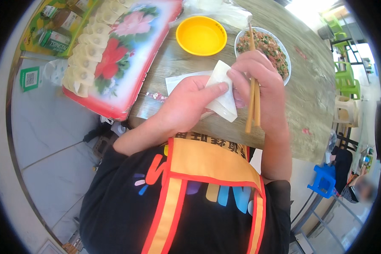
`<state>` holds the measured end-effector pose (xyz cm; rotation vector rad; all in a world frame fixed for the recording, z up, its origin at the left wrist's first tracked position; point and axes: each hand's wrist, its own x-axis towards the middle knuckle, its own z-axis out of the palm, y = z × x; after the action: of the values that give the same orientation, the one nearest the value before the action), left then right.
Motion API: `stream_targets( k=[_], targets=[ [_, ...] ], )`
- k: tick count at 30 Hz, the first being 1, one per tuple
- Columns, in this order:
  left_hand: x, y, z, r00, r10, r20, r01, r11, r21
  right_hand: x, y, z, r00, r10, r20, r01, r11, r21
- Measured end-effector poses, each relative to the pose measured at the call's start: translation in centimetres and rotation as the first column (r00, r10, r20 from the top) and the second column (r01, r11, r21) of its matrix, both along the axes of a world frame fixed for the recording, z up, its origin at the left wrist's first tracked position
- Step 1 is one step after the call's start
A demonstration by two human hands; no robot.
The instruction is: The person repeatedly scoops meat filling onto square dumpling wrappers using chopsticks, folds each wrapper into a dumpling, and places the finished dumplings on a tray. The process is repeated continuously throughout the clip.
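My left hand [190,100] pinches a folded dough wrapper [223,92] between thumb and fingers. Chopsticks [253,92] run through my right hand [262,76], tips pointing away from me over the bowl; its thumb and fingertips are at the wrapper's right edge. Beyond that hand stands a white bowl [289,68] of minced meat filling with chopped greens [270,44], partly covered by the hand. Whatever lies inside the fold is hidden. Under my left hand shows part of a white sheet [174,83], and I cannot tell whether it is paper or dough.
A floral tray [127,85] on the left carries rows of folded dumplings [87,65]. A yellow bowl [201,36] and a clear plastic bag [216,12] sit at the back of the wooden table [304,95]. Far right are green stools [346,74], a blue stool [324,181] and a person [352,193].
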<state>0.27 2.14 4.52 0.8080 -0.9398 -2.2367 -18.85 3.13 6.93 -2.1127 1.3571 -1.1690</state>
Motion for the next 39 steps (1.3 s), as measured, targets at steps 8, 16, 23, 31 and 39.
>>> stream_targets(
  k=[8, 16, 23, 31, 39],
  targets=[
    [1.6, -1.4, -2.1, 0.982, 0.17, -0.086, -0.158, 0.979, 0.132, -0.2, -0.7, 1.1, 0.985, -0.129, 0.115, 0.145, 0.978, -0.148],
    [2.8, -2.0, -2.3, 0.975, 0.22, -0.013, -0.219, 0.973, 0.067, 1.1, -1.4, 0.9, 0.968, -0.25, -0.023, 0.24, 0.948, -0.209],
    [2.5, -2.2, -2.5, 0.977, 0.202, -0.069, -0.196, 0.976, 0.092, 2.7, -3.3, -0.2, 0.995, -0.092, 0.037, 0.096, 0.987, -0.13],
    [2.5, -2.2, -2.8, 0.976, 0.201, -0.089, -0.192, 0.977, 0.093, 2.6, -2.6, -0.1, 0.986, -0.116, 0.12, 0.128, 0.987, -0.096],
    [1.7, -1.9, -1.1, 0.988, 0.126, -0.088, -0.121, 0.991, 0.064, -1.3, 0.7, 0.3, 0.843, -0.197, 0.501, 0.275, 0.958, -0.085]
  ],
)
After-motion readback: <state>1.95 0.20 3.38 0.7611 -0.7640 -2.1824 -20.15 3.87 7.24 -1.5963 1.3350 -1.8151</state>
